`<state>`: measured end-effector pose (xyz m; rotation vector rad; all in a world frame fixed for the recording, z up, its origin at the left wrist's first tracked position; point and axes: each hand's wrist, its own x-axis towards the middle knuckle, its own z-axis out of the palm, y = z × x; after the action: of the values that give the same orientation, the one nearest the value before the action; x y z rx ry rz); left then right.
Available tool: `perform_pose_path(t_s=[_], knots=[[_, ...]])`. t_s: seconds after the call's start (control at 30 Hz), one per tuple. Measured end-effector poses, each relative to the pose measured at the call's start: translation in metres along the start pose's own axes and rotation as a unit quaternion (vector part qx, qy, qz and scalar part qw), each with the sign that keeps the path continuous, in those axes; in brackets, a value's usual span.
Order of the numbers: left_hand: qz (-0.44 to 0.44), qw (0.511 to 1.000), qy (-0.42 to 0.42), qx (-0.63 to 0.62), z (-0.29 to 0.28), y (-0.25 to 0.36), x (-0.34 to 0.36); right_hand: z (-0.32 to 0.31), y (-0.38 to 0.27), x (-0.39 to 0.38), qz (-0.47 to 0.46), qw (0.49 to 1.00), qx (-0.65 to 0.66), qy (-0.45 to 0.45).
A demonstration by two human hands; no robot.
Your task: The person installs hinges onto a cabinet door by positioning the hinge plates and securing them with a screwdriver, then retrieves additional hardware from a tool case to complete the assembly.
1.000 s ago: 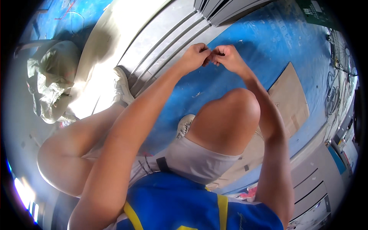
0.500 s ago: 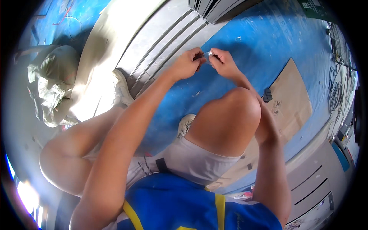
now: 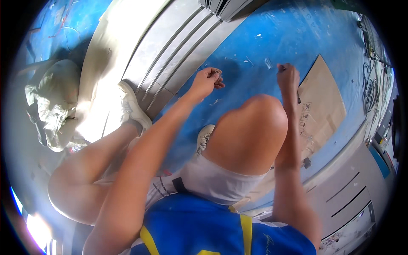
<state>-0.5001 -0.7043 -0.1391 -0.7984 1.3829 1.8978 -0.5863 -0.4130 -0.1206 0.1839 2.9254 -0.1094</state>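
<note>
My left hand [image 3: 207, 83] is raised over the blue floor sheet, its thumb and fingers pinched together around something small and thin that I cannot make out. To the right, apart from it, my right hand [image 3: 289, 78] hangs with curled fingers beside the brown cardboard; whatever it may hold is hidden. Just left of the right hand shows a small clear scrap [image 3: 268, 63], apparently plastic. Whether it lies on the sheet or is in the air, I cannot tell. My bent right knee [image 3: 265, 112] rises below and between the two hands.
Dark metal bars [image 3: 180, 46] lie along pale panels at the far left of the blue sheet [image 3: 242, 85]. A flat cardboard piece [image 3: 325, 100] is at the right, with coiled cables [image 3: 370, 91] beyond. A pale crumpled bag [image 3: 57, 104] stands at the left.
My hands have come apart: the left moved slightly left and down, the right swung to the right. A clear scrap now shows near the right hand.
</note>
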Motion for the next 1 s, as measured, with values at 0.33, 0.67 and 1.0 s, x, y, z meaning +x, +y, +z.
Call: perform_pose_path(t_s=[0.33,0.67,1.0], knots=[[-0.179,0.921,-0.072,-0.338,0.041,-0.026,0.020,0.067,-0.083,-0.099,0.002,0.920,0.372,-0.120],[-0.154,0.900,-0.059,-0.402,0.058,-0.019,0.025,0.043,-0.088,-0.093,-0.067,0.930,0.360,-0.025],[-0.172,0.885,-0.092,-0.423,0.059,-0.022,0.022,0.045,-0.094,-0.097,-0.044,0.910,0.408,0.049]])
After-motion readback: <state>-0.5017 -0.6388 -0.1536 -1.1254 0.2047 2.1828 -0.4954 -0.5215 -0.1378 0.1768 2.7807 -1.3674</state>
